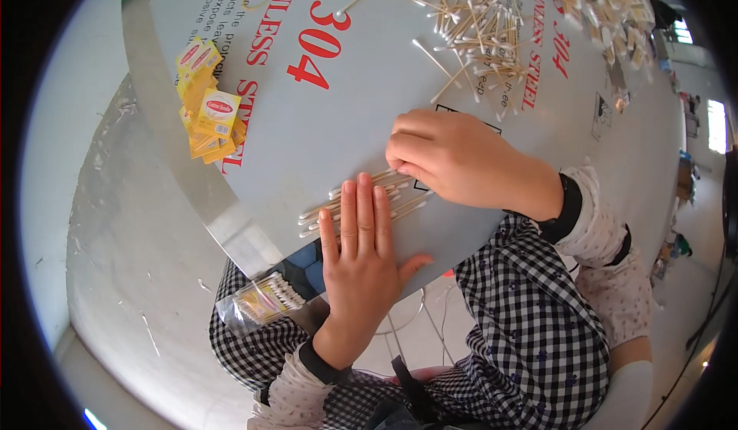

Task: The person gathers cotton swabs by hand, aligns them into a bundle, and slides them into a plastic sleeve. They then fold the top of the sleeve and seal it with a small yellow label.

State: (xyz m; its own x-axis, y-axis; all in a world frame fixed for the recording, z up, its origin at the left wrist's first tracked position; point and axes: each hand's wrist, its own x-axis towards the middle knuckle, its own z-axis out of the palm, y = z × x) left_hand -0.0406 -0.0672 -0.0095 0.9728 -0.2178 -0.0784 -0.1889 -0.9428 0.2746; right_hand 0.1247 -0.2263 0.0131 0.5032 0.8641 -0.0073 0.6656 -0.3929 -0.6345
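Several cotton swabs (314, 219) lie side by side near the table's front edge, roughly lined up. My left hand (360, 265) rests flat on them, fingers straight and the thumb spread to the right. At the right end of this row, my right hand (450, 153) is closed in a pinch. A swab's end runs to its fingertips, which are partly hidden by the curled fingers. Farther back lies a loose, tangled pile of cotton swabs (492, 42).
A stack of yellow printed cards (219, 111) sits on the left of the metal-topped table (300, 134). A clear plastic bag of swabs (265, 301) is at the front left edge, by my lap. Many filled packets (607, 11) are heaped at the far right.
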